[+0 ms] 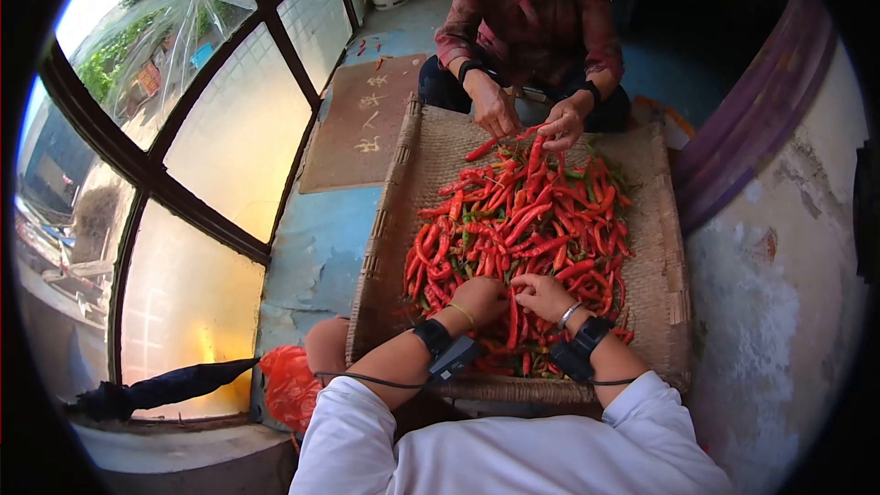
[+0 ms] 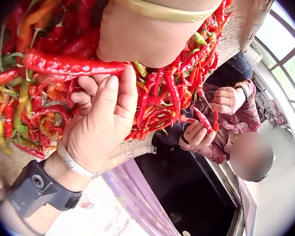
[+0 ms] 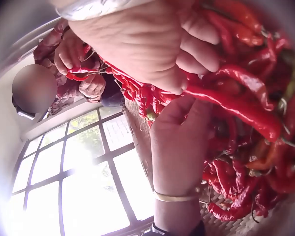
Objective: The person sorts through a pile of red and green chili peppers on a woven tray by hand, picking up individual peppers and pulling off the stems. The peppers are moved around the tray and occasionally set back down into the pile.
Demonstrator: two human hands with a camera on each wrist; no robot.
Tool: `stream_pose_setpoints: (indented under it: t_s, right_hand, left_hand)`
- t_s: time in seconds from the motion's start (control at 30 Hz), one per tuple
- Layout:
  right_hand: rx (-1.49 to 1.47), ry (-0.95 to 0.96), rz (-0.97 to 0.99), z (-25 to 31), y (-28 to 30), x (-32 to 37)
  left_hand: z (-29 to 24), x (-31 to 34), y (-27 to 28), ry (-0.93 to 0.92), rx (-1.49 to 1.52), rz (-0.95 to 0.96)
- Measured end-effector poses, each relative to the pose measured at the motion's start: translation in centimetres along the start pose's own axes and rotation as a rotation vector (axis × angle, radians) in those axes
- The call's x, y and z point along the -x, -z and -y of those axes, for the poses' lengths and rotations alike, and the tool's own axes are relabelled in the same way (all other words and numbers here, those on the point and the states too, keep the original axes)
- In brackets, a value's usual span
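Note:
Both my hands meet at the near side of a heap of red chili peppers (image 1: 541,211), some of them greenish. One long red chili pepper (image 2: 71,64) lies between them, its thin end at the fingertips. My right hand (image 2: 101,110), with a silver bracelet, pinches that end with thumb and forefinger. The left hand (image 3: 179,142), wearing a yellowish bangle, curls in at the same end, its fingertips partly hidden. The chili's thicker end (image 3: 270,125) points back toward me over the heap.
A woven tray (image 1: 674,312) carries the heap. Across it sits another person, whose hands (image 1: 564,121) hold a red chili. Windows (image 1: 229,119) line the left, with a dark umbrella (image 1: 174,390) and red plastic bag (image 1: 289,385). A bare wall (image 1: 761,302) stands right.

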State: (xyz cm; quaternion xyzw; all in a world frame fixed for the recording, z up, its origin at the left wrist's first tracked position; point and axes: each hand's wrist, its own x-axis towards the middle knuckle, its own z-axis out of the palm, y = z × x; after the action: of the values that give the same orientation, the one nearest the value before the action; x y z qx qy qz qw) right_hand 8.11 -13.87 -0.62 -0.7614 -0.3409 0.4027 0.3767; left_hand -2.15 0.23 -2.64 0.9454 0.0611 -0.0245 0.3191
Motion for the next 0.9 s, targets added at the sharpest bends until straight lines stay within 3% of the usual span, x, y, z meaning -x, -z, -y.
stream_pose_setpoints:
  t_s: [0.13,0.27,0.4,0.47,0.5,0.57,0.6,0.67,0.7,0.77,0.8,0.87,0.9]
  right_hand:
    - [-0.133,0.042,0.000,0.2,-0.1,-0.1]
    - [-0.344,-0.088,-0.037,2.0,0.6,0.5]
    - [-0.336,-0.043,-0.057,2.4,0.7,0.6]
    - [-0.198,0.126,-0.058,1.6,0.5,0.3]
    - [-0.201,0.123,-0.058,1.5,0.5,0.4]
    - [0.221,0.253,-0.181,1.7,0.6,0.4]
    - [0.219,0.251,-0.180,1.4,0.5,0.3]
    - [0.089,0.297,-0.320,1.0,0.2,0.0]
    - [0.089,0.296,-0.317,1.3,0.3,0.2]
    - [-0.391,0.205,-0.244,2.4,0.6,0.7]
    - [-0.391,0.204,-0.244,2.7,0.8,0.9]
    - [-0.794,0.125,-0.098,2.8,1.4,1.2]
    - [-0.799,0.116,-0.101,2.8,1.7,1.2]
  left_hand:
    - [-1.0,-0.1,1.2,0.046,0.089,-0.048]
    - [-2.5,0.3,2.6,0.065,0.147,-0.167]
    - [-3.0,0.5,3.4,-0.006,0.047,-0.276]
    - [-3.3,0.7,4.0,0.014,0.017,-0.305]
    - [-3.3,0.8,4.0,0.015,0.018,-0.301]
    - [-3.3,0.9,4.1,-0.072,0.028,-0.367]
    - [-3.5,0.9,4.2,-0.070,0.029,-0.364]
    - [-4.0,0.8,4.4,-0.216,0.182,-0.505]
    - [-4.0,0.6,4.4,-0.214,0.183,-0.505]
    - [-3.7,0.3,4.2,-0.285,0.285,-0.545]
    - [-3.6,0.4,4.4,-0.284,0.285,-0.544]
    - [-3.3,0.7,4.7,-0.137,0.353,-0.154]
    - [-3.3,0.7,4.6,-0.137,0.354,-0.153]
